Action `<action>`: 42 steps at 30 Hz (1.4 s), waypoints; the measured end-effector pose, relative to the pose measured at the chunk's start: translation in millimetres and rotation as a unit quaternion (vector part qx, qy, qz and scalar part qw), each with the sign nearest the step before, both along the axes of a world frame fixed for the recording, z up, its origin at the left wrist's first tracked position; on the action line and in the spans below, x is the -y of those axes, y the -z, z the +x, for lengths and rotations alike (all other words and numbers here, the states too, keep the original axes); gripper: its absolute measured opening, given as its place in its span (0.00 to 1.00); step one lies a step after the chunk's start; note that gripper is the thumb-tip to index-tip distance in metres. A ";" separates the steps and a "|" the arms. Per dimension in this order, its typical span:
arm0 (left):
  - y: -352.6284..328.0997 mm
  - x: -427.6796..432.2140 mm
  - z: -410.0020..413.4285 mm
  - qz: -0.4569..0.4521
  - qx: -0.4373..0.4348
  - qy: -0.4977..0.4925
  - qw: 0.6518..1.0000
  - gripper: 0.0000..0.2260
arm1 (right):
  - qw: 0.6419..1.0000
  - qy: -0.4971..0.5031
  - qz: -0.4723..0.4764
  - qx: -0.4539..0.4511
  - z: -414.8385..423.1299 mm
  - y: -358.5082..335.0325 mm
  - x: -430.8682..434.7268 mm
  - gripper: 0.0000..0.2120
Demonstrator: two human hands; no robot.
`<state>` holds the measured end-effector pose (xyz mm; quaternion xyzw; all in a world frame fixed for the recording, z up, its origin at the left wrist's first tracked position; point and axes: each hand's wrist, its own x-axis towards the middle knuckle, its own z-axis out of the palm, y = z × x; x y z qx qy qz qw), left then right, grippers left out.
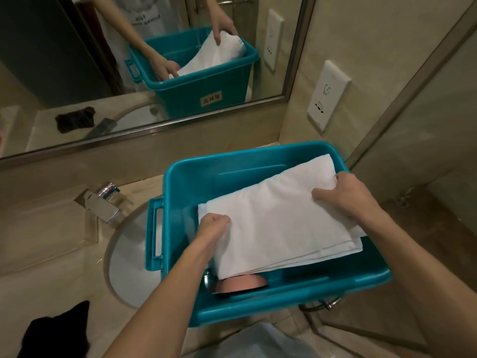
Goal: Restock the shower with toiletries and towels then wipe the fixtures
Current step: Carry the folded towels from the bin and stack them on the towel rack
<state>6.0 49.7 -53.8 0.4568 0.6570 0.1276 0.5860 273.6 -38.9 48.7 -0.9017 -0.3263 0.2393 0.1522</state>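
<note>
- Faucet (104,205) and sink basin (124,257) sit well left of both hands, untouched; a black cloth (55,329) lies on the desk (46,241) at lower left.
- Teal bin (284,298) rests on the desk, partly over the basin, handle toward the left.
- Left hand (213,227): fingers curled shut into a fist, pinching the near-left corner of the folded white towel (273,220); fingertips tucked under the cloth (not visible).
- Towel lies across the bin, its long axis running from the left fingers up and right to the right fingers, far end raised on the bin's right rim.
- Under the towel's near edge, just right of the left wrist: a pink round item (240,284) (identity unclear).
- Right hand (343,195): fingers pressed together over the towel's far-right end, thumb on top, clamping it.
- Judgement: both hands share the load, one at each end; the lift likely goes straight up and right toward the glass shower panel (426,151), nearer the right hand.
</note>
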 end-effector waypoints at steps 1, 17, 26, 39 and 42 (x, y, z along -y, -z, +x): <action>4.2 1.2 0.8 0.001 -0.006 0.003 1.000 0.07 | 1.000 0.001 -0.010 0.002 2.8 -0.7 3.7 0.18; 16.0 -13.3 -5.0 -0.128 0.050 -0.079 0.987 0.25 | 1.000 0.004 -0.007 -0.009 4.4 13.5 11.1 0.16; -10.4 -12.2 -1.7 -0.121 0.101 -0.056 0.986 0.11 | 0.996 0.014 0.039 -0.074 9.9 9.6 13.8 0.14; -131.2 -19.6 -43.4 0.119 0.138 -0.007 0.983 0.20 | 0.915 0.032 0.290 -0.279 30.6 -16.5 -0.3 0.20; -159.7 -14.1 -58.7 0.147 0.145 -0.013 0.978 0.18 | 0.880 0.050 0.305 -0.361 38.4 -19.7 -9.5 0.26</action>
